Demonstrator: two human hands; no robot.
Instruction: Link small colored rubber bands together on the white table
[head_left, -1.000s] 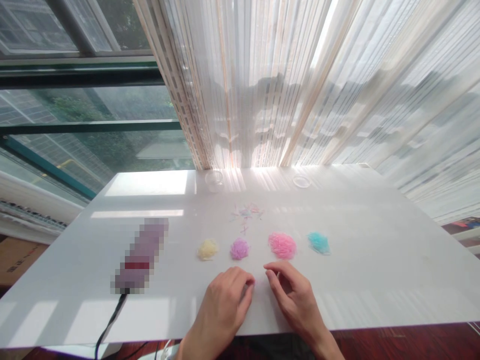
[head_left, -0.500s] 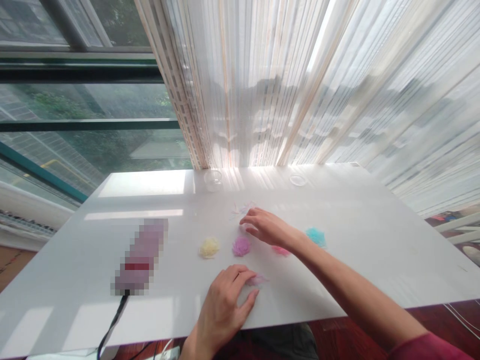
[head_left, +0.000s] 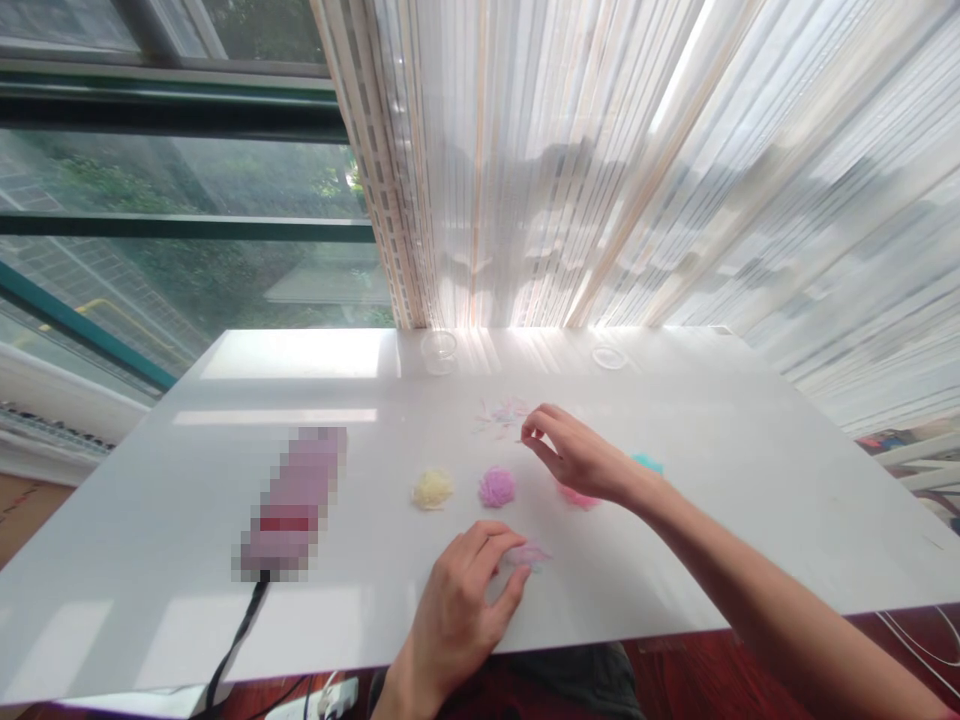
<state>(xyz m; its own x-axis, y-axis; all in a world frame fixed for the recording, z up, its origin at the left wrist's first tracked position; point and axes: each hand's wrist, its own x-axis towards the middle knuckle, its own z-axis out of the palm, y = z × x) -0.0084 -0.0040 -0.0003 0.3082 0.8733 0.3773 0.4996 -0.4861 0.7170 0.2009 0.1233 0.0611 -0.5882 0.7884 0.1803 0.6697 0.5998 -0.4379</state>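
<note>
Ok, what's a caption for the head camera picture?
Left hand by pinkish strips, right hand by scattered pastel strips.

Across the middle of the table (head_left: 750, 500), four heaps are laid in a row: the leftmost heap (head_left: 433, 490), the second heap (head_left: 497, 487), the third heap (head_left: 577, 498) and the rightmost heap (head_left: 648, 464), the last two partly hidden by the right hand (head_left: 534, 442) and forearm. Behind the row, loose strips (head_left: 501, 412) are scattered, bordered on the right by that hand. Before the row, a small bunch (head_left: 531, 553) is placed, flanked on its left by the left hand (head_left: 469, 585). Well to the left, a blurred object (head_left: 289, 500) is laid, its cord (head_left: 241, 636) led over the near edge. Along the far edge, a left dish (head_left: 439, 352) and a right dish (head_left: 609, 357) are set before a curtain (head_left: 525, 150)
</note>
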